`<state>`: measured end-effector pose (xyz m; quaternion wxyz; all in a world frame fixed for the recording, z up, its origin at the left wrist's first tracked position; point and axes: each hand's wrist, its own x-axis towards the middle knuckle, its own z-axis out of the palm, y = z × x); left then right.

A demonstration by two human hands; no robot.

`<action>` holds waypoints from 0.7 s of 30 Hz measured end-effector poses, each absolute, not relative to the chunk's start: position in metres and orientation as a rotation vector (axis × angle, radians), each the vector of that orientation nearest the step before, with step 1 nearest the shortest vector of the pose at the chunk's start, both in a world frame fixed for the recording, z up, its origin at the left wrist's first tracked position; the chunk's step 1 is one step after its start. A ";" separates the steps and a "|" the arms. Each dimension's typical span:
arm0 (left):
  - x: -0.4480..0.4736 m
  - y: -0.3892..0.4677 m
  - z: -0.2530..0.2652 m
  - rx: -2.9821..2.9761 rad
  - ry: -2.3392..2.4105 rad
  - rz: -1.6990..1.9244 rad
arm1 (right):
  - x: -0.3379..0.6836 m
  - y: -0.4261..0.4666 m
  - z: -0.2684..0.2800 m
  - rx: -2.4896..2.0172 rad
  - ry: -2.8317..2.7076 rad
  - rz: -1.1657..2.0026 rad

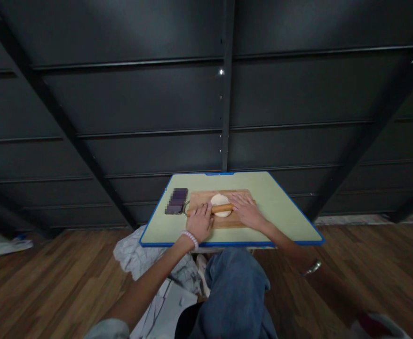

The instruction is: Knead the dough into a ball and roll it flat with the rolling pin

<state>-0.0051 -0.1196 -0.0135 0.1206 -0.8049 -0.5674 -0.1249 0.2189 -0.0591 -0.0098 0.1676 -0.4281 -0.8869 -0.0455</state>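
Observation:
A wooden rolling pin (221, 208) lies crosswise over a round, flat piece of pale dough (220, 199). The dough rests on a wooden cutting board (200, 197) with a ring-shaped handle at its left. My left hand (201, 221) is closed over the pin's left end, fingers draped across it. On the right end, my right hand (246, 210) grips the pin from above, its fingers reaching forward over it. The pin hides a strip of the dough, and both its ends are partly covered by my hands.
The board sits on a pale green table (284, 221) with a blue edge. A dark, pixelated item (177, 201) lies left of the board. Behind stands a dark panelled wall (157, 103). Crumpled pale cloth (136, 252) and a white box (173, 301) are below, beside my jeans-clad leg (236, 287).

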 end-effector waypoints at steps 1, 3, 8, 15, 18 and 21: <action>-0.001 -0.126 -0.013 -2.310 -1.674 -0.372 | 0.220 -0.059 -0.010 -1.212 -2.520 -0.092; 0.006 -0.135 -0.010 -2.239 -1.709 -0.371 | 0.221 -0.056 -0.011 -1.209 -2.494 -0.005; 0.018 -0.135 -0.001 -2.176 -1.787 -0.285 | 0.220 -0.035 -0.003 -1.135 -2.440 0.213; 0.035 -0.119 -0.003 -2.137 -1.910 -0.308 | 0.211 -0.028 0.005 -1.091 -2.615 0.170; 0.033 -0.112 -0.006 -2.147 -1.946 -0.298 | 0.203 -0.025 0.002 -1.105 -2.617 0.102; 0.024 -0.105 -0.006 -2.183 -1.951 -0.288 | 0.195 -0.015 -0.001 -1.111 -2.639 0.074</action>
